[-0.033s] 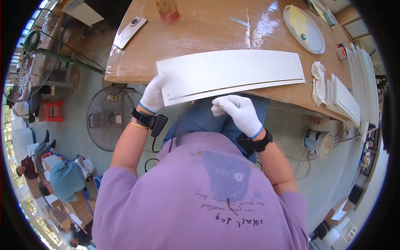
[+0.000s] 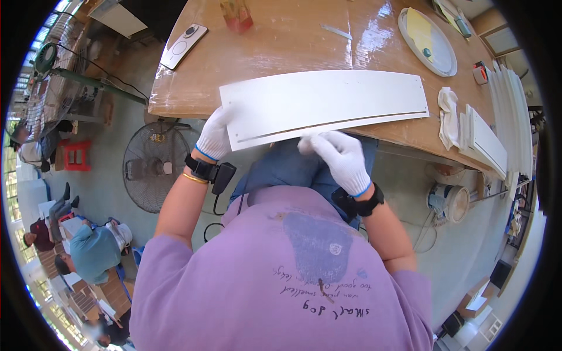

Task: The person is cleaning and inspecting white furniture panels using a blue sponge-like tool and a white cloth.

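A long white board (image 2: pixel 328 99) with a narrow slot along its near edge and small holes at its ends lies over the front edge of the table. My gloved left hand (image 2: pixel 215 133) grips the board's left end, its fingers partly hidden at the edge. At the board's near edge, right of its middle, is my gloved right hand (image 2: pixel 339 157). Its fingers are curled together, and their tips are slightly blurred. Whatever they may hold is too small or hidden to make out.
The brown table (image 2: pixel 281 52) bears a phone (image 2: pixel 184 45), an oval tray (image 2: pixel 442 61) and a crumpled white cloth (image 2: pixel 448 117). More white boards (image 2: pixel 483 137) are stacked at its right edge. A standing fan (image 2: pixel 157 167) is on the floor at left. People sit farther left.
My right hand has shifted slightly up and right, and its fingers now meet the board's near edge. My left hand and the board stay put.
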`<state>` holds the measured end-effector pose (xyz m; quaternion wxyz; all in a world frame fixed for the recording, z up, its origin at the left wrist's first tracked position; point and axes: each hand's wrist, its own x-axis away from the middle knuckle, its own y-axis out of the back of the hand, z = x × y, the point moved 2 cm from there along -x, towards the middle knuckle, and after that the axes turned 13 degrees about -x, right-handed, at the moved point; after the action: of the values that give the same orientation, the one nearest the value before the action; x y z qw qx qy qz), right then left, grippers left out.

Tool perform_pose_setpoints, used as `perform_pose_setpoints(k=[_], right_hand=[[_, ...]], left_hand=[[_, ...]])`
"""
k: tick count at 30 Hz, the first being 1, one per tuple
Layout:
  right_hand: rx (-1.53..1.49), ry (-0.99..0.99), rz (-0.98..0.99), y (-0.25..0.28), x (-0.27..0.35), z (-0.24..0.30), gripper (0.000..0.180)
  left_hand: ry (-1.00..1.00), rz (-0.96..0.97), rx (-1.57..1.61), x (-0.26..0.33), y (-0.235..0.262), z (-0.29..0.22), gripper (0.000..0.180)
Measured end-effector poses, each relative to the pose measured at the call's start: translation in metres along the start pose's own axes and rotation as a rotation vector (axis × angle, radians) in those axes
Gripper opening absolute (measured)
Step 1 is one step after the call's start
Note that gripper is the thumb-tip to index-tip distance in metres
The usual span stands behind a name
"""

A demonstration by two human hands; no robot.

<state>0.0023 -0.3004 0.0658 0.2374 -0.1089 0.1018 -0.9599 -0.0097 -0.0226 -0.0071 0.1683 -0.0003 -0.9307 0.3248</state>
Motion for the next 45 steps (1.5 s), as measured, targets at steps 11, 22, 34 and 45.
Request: perform_pose_setpoints(k=[11, 22, 34, 45], right_hand=[[0.874, 0.797, 0.473, -0.063, -0.003, 0.034, 0.054], [-0.709, 0.322, -0.254, 0.004, 0.002, 0.046, 0.052], [-0.244, 0.798, -0.705, 0.092, 0.055, 0.089, 0.042], [-0.009, 0.854, -0.946, 0.4, 0.124, 0.084, 0.021]], left_hand=[[-0.225, 0.046, -0.471, -0.004, -0.089, -0.048, 0.043], [-0.231, 0.181, -0.129, -0.007, -0.135, -0.052, 0.046], [0.007, 0.5, -0.186, -0.061, -0.225, 0.016, 0.06], [0.146, 0.583, -0.017, -0.062, -0.188, 0.026, 0.066]])
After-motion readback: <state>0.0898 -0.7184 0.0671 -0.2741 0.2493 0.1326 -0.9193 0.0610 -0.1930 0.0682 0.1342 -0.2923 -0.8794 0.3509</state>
